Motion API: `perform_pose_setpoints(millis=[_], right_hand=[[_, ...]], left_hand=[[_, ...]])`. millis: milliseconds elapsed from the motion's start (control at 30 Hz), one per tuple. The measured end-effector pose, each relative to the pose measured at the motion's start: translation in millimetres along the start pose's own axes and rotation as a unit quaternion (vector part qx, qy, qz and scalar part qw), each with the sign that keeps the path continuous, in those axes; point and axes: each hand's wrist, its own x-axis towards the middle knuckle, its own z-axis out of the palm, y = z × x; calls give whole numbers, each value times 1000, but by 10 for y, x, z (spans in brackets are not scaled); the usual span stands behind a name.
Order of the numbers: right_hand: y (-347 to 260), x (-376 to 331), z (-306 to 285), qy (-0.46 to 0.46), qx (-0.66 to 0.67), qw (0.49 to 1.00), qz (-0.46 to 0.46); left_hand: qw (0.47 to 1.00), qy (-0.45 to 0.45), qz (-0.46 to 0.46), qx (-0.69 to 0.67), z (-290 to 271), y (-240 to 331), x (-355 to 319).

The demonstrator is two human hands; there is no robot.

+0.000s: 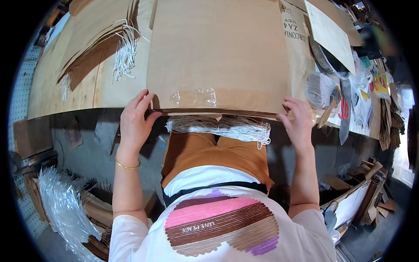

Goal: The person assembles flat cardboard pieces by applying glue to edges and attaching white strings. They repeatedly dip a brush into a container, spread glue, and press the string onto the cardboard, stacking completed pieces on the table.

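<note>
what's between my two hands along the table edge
In the head view, between the left hand and right hand runs the near edge of the brown paper stack, with white cord handles hanging below it.

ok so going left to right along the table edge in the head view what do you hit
left hand → clear tape patch on the brown paper stack → right hand → wooden-handled tool → red-handled scissors

Cluttered workshop around a long workbench

A pale wooden workbench [52, 87] spans the upper view. Below its near edge lies a grey concrete floor [78, 148]. Pegboard wall [19, 87] on the left; bright daylight enters at the far right edge
</note>
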Motion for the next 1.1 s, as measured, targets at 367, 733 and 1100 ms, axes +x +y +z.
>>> perform_pose_setpoints(millis=[367, 733, 1100], right_hand=[[43, 50, -105, -16, 287, 937, 196], [8, 10, -383, -146, 346, 867, 329], [-144, 2343, 981, -68, -51, 987, -134]], left_hand=[[984, -11, -73, -165, -73, -13, 44], [741, -74, -310, -592, -146, -131, 86], [729, -78, -264, -626, -174, 91, -270]])
